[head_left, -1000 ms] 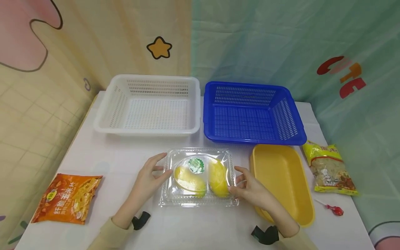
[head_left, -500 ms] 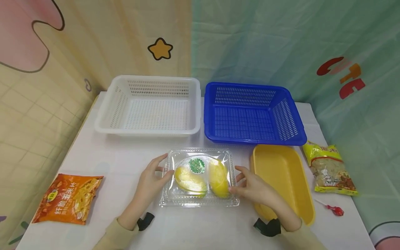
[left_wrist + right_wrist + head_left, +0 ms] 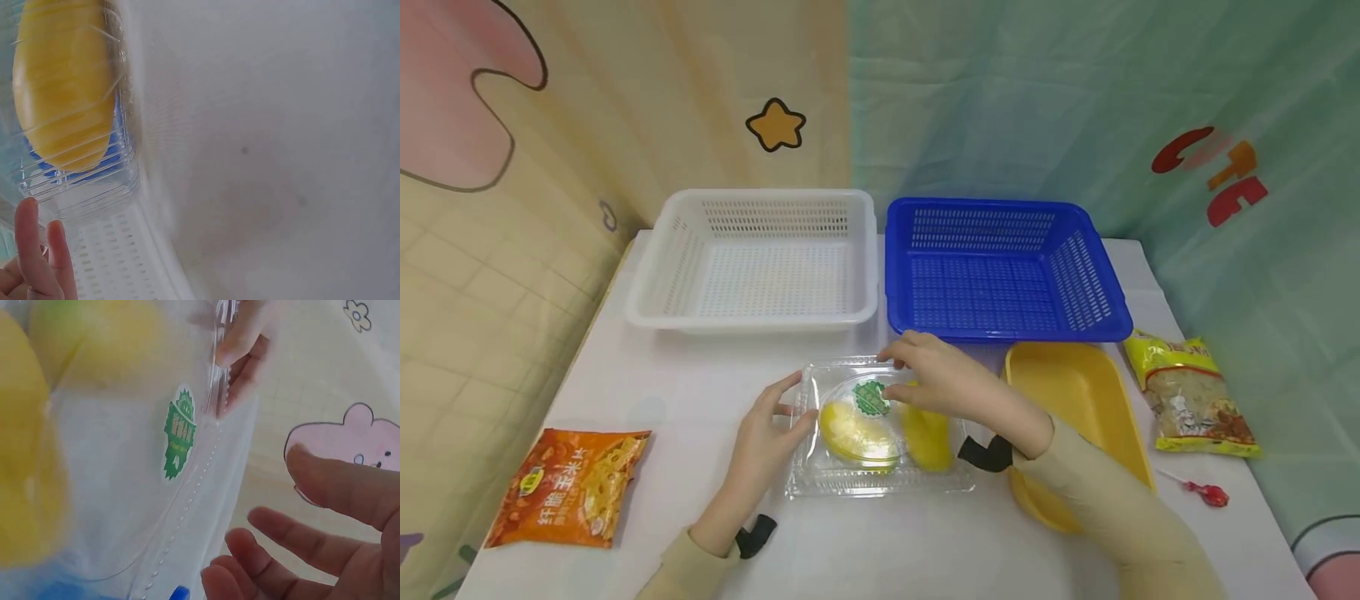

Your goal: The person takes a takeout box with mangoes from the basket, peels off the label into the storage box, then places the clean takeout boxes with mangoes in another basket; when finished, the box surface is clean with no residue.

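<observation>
A clear plastic clamshell box (image 3: 880, 483) lies flat at the middle of the table with its lid down. Through the lid show two yellow mangoes, a left mango (image 3: 853, 437) and a right mango (image 3: 928, 442), and a green sticker (image 3: 871, 398) sits on top. My left hand (image 3: 763, 437) is at the box's left side, thumb and fingers spread, tips touching the edge. Over the lid's back right part reaches my right hand (image 3: 947, 379), partly covering the right mango. The right wrist view shows its loosely bent fingers (image 3: 275, 550) beside the rim, holding nothing.
A white basket (image 3: 752, 321) and a blue basket (image 3: 1007, 335) stand along the back. The yellow tub (image 3: 1052, 371) is right of the box. An orange snack bag (image 3: 565, 487) lies left; a yellow-topped food bag (image 3: 1191, 392) and a red lollipop (image 3: 1210, 495) lie right.
My right hand has moved from the box's right edge up and left, over the back of the lid near the sticker. The left hand has stayed at the left edge.
</observation>
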